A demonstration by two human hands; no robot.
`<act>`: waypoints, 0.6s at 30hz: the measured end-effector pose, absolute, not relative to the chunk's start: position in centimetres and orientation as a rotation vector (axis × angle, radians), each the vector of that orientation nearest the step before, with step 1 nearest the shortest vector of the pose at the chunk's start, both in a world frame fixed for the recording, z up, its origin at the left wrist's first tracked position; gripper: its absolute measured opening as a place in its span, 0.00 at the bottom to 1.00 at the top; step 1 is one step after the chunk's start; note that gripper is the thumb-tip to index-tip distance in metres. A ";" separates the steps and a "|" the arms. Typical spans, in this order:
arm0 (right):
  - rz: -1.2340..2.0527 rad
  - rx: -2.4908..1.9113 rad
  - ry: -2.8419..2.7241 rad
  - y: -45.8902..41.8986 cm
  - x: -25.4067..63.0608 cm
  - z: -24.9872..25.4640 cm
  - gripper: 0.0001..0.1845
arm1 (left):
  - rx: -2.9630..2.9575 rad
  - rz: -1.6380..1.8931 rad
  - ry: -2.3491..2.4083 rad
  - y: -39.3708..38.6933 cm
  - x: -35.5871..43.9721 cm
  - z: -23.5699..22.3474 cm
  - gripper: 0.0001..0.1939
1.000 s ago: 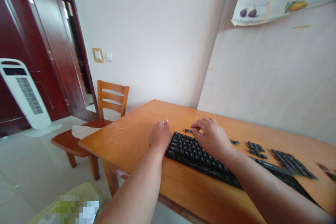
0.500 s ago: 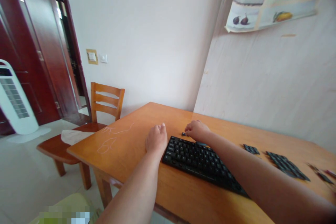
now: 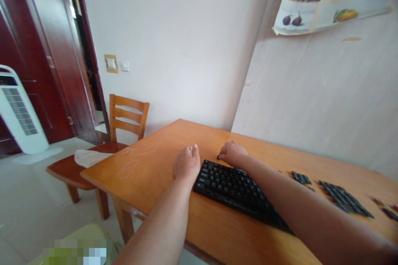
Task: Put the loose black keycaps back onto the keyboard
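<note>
A black keyboard (image 3: 231, 186) lies slantwise on the wooden table (image 3: 161, 182), its right part hidden under my right forearm. My left hand (image 3: 187, 162) is closed in a loose fist at the keyboard's left end, close to its corner; the inside of that fist is out of sight. Just beyond the keyboard's far edge, my right hand (image 3: 232, 154) is closed, its fingertips on a small black keycap (image 3: 218, 157) at the tabletop. Loose black keycaps (image 3: 345, 198) lie in rows to the right of my right forearm, with a smaller group of keycaps (image 3: 301, 177) nearer to it.
Thin dark tools (image 3: 385, 209) lie at the table's right end, partly cut off. A wooden chair (image 3: 129, 114) with a white cloth (image 3: 91, 157) on its seat stands left of the table. A white upright fan or cooler (image 3: 23, 112) is by the red door.
My right fingertips have closed in on the small keycap, which now shows less. My left hand stays beside the keyboard. The whole view has shifted slightly.
</note>
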State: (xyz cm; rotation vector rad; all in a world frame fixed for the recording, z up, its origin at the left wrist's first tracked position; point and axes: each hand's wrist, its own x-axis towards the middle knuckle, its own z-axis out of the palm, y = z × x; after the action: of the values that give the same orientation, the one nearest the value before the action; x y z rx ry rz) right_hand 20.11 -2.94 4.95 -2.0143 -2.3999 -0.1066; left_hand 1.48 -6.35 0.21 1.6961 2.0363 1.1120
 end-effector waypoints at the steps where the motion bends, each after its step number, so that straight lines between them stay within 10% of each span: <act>1: -0.117 -2.007 -2.403 -3.0 20.1 4.9 0.12 | 1.696 1.111 2.036 -6.4 1.5 0.2 0.26; 18: -0.084 -1.756 -2.483 -9.5 19.1 7.7 0.13 | 1.701 1.102 2.031 -6.4 1.6 0.3 0.28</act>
State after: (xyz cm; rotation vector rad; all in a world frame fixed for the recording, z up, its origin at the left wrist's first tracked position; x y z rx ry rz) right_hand 19.10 -9.46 7.70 -1.7556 -2.4833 -0.0837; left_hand 1.57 -6.36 0.25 1.7013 2.0305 1.1022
